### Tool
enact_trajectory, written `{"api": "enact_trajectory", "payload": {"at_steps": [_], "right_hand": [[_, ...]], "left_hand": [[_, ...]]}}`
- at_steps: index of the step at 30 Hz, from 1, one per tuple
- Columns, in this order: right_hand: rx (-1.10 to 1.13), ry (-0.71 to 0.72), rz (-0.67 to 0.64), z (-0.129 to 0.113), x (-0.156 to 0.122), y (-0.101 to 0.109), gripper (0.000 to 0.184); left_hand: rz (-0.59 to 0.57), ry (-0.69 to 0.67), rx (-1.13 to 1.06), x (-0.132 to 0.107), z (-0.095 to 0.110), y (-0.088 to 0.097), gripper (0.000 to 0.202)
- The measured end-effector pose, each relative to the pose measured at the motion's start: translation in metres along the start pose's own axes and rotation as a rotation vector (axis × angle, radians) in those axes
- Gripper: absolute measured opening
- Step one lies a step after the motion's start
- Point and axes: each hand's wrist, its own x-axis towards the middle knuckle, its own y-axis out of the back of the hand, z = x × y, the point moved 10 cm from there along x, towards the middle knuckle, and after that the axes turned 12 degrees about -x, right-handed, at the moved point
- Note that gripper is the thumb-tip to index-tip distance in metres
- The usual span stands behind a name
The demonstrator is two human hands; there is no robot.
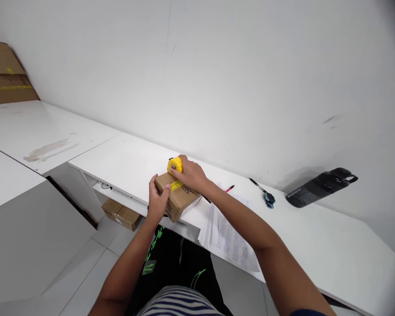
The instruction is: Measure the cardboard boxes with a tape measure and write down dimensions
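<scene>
A small cardboard box (179, 199) with yellow tape and dark handwriting on top is held tilted over the front of the white desk (118, 151). My left hand (158, 197) grips its left end, the thumb on the top face and fingers around the side. My right hand (192, 173) is closed around a yellow tape measure (175, 165), which rests at the far edge of the box. Whether any blade is drawn out of the tape measure cannot be seen. Part of the box's right side is hidden by my right hand and forearm.
Handwritten papers (232, 237) lie right of the box, with a red pen (230, 188) by them. Farther right are a dark strap with a blue bundle (269, 199) and a black bottle (319, 188). Boxes stand on the floor (121, 213) and at far left (6, 72). A wall runs behind.
</scene>
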Motion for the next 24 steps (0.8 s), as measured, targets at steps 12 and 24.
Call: {"api": "enact_trajectory", "payload": {"at_steps": [12, 24], "right_hand": [[-0.026, -0.108, -0.038, 0.051, -0.107, 0.016, 0.047], [-0.014, -0.141, 0.006, 0.061, -0.138, 0.008, 0.049]], "left_hand": [[0.042, -0.070, 0.043, -0.003, 0.006, 0.002, 0.050], [0.025, -0.072, 0.030, -0.002, 0.008, 0.000, 0.049]]}}
